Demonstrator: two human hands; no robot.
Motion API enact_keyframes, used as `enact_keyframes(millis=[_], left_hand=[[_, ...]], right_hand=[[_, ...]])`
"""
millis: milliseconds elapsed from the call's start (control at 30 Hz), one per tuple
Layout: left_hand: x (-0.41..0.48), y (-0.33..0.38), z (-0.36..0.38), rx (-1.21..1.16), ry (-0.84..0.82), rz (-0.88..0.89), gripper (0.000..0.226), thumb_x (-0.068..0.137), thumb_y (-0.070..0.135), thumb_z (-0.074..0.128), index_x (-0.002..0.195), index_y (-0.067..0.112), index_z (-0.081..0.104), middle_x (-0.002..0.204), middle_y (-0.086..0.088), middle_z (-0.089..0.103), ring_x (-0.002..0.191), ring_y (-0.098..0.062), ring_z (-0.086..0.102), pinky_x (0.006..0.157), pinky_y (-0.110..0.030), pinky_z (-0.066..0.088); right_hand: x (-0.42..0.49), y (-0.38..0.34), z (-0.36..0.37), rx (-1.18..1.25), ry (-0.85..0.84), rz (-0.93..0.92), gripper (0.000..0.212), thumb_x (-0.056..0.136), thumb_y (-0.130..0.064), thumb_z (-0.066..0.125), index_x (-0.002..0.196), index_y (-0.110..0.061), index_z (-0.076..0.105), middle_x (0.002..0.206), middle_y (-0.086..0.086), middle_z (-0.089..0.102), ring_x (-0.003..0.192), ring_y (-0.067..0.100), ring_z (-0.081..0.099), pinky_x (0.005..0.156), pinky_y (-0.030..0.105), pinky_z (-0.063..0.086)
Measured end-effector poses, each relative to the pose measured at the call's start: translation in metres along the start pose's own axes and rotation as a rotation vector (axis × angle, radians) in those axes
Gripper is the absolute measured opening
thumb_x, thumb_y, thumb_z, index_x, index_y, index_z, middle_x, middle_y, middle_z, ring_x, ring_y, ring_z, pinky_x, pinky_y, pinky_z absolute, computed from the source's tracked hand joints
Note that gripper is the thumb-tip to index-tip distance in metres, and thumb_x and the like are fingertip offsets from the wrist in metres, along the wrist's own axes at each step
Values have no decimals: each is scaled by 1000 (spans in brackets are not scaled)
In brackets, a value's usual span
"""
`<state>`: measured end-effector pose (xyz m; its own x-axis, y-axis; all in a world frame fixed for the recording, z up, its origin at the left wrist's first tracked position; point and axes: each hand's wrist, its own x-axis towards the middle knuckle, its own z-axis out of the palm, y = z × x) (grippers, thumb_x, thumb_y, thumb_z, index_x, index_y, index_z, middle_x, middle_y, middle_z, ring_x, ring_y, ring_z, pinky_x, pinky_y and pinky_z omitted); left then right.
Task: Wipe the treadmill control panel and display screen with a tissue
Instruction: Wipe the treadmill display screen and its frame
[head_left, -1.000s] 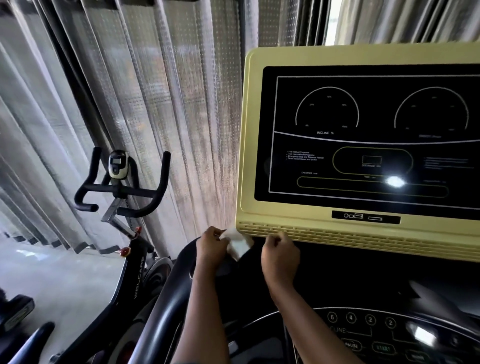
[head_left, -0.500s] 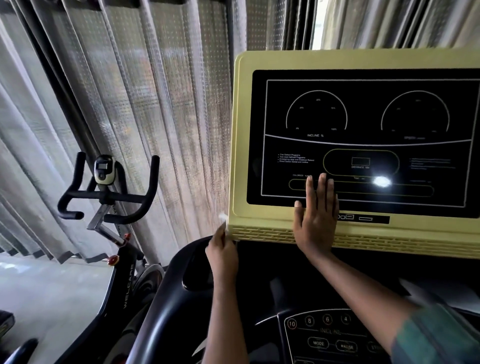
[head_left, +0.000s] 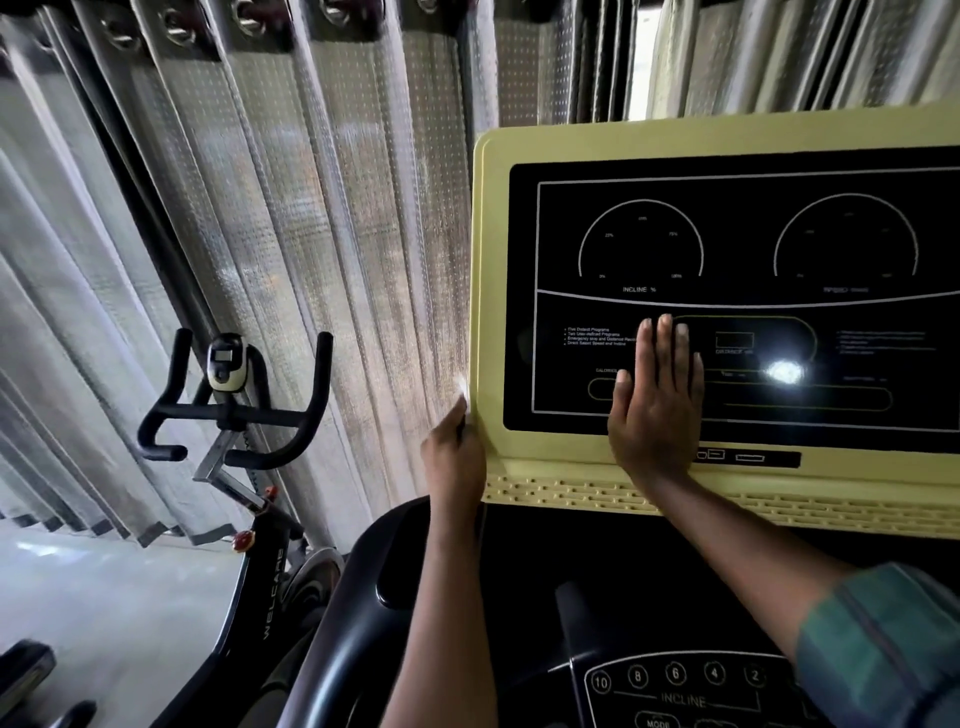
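Note:
The treadmill's pale yellow display housing (head_left: 727, 132) frames a black display screen (head_left: 727, 249) with two dial outlines. My right hand (head_left: 655, 402) lies flat on the lower left of the screen, fingers straight and pointing up. My left hand (head_left: 453, 457) is at the housing's left edge and holds a white tissue (head_left: 462, 387) against that edge; only a small tip of tissue shows above the fingers. The black control panel (head_left: 680, 691) with numbered incline buttons sits below, near the bottom of the frame.
A black exercise bike (head_left: 234, 410) with a small console stands to the left on a pale floor. Grey curtains (head_left: 260, 234) hang behind everything. The treadmill's black handrail (head_left: 337, 634) curves down at lower centre.
My right hand left the tissue near the vent grille and moved up flat onto the screen. My left hand carried the tissue up along the housing's left edge.

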<state>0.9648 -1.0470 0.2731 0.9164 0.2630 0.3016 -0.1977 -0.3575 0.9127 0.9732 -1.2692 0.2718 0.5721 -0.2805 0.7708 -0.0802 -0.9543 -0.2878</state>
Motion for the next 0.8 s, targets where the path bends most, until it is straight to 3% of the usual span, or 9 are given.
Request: enact_keyframes(millis=[67, 167, 267, 400, 433, 500, 600, 667, 800], left_hand=[[16, 14, 5, -6, 21, 56, 37, 102, 12, 48, 136, 10, 60, 119, -10, 71, 75, -2, 63, 62, 0, 35], [11, 12, 9, -31, 49, 36, 36, 102, 10, 49, 136, 6, 60, 111, -14, 73, 66, 18, 54, 58, -1, 35], [-7, -4, 7, -38, 54, -43, 34, 101, 9, 50, 133, 5, 61, 101, -13, 73, 61, 22, 51, 58, -1, 37], [18, 16, 8, -5, 38, 38, 23, 101, 14, 50, 106, 13, 73, 72, -10, 66, 53, -6, 47, 52, -14, 34], [32, 27, 10, 2, 35, 86, 22, 100, 13, 49, 89, 17, 67, 67, -15, 61, 53, -12, 43, 53, -22, 33], [59, 47, 13, 16, 30, 154, 23, 99, 9, 47, 80, 12, 60, 62, -17, 55, 52, -17, 38, 57, -29, 32], [69, 50, 13, 3, 30, 150, 27, 100, 9, 48, 111, 14, 72, 75, -7, 65, 53, -5, 46, 56, -14, 36], [61, 37, 12, 17, 44, 126, 32, 100, 11, 50, 129, 8, 65, 79, -4, 64, 54, 1, 48, 53, -7, 35], [71, 40, 16, 15, 48, 136, 24, 99, 13, 51, 111, 6, 71, 71, -12, 63, 52, 0, 47, 50, -14, 32]], right_hand=[[0, 1, 1, -9, -1, 2, 57, 107, -29, 27, 160, -13, 12, 168, 6, 8, 156, 21, 0, 125, 46, 13], [-1, 2, 2, -3, 28, -22, 57, 107, -29, 27, 160, -12, 14, 168, 6, 10, 156, 21, 2, 125, 46, 14], [6, -1, 3, 92, 115, -50, 55, 105, -24, 38, 156, -6, 27, 165, 11, 21, 155, 25, 12, 123, 48, 21], [73, -8, 2, 181, 267, -181, 46, 103, -17, 45, 146, 1, 44, 155, 18, 40, 148, 32, 32, 119, 48, 29], [101, -10, 0, 173, 287, -208, 45, 102, -16, 45, 144, 1, 46, 153, 19, 44, 145, 34, 37, 118, 48, 31], [161, -12, -7, 130, 274, -199, 47, 100, -20, 44, 143, -1, 48, 150, 20, 46, 140, 35, 42, 117, 46, 33], [237, -7, -19, 49, 194, -153, 51, 98, -28, 37, 145, -7, 44, 149, 19, 47, 141, 33, 40, 118, 41, 30], [261, 0, -24, 0, 182, -184, 48, 99, -29, 35, 141, -8, 46, 144, 17, 51, 138, 32, 42, 115, 42, 30], [261, -1, -24, -100, 247, -236, 32, 99, -29, 34, 118, -8, 49, 120, 17, 56, 116, 35, 48, 103, 46, 35]])
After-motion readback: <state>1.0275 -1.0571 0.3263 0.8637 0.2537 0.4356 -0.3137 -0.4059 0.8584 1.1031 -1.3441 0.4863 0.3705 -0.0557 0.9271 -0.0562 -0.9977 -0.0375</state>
